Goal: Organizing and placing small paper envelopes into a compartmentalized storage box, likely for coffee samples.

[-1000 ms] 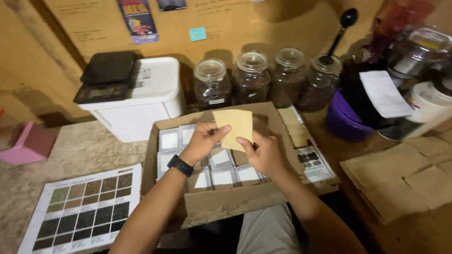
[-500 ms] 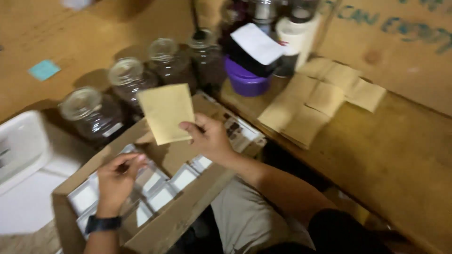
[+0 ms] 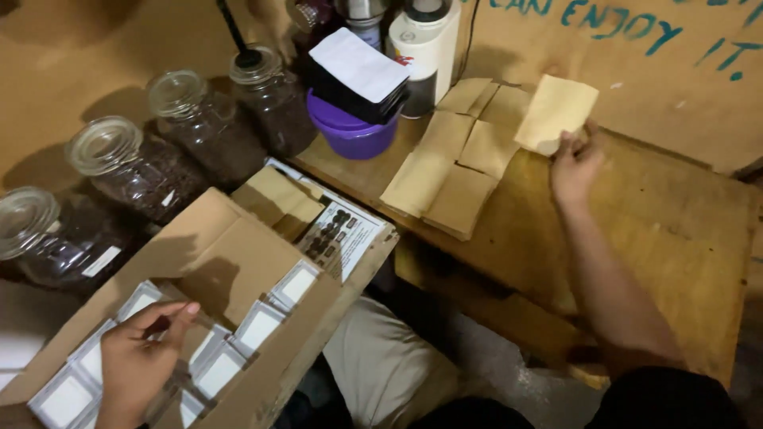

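While my left hand point(image 3: 139, 361) rests with loose fingers in the open brown cardboard box point(image 3: 230, 262) of white-framed square tiles point(image 3: 256, 326), my right hand point(image 3: 574, 163) pinches the flat tan paper envelope point(image 3: 556, 111) above the wooden tabletop point(image 3: 675, 238). It looks light and floppy, best held by an edge. Overlapping brown paper sheets point(image 3: 457, 155) and a purple plastic bowl point(image 3: 350, 131) crowd nearby.

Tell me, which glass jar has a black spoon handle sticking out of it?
The glass jar nearest the purple bowl. A black handle rises from its top; the other three jars to its left have closed lids and no handle.
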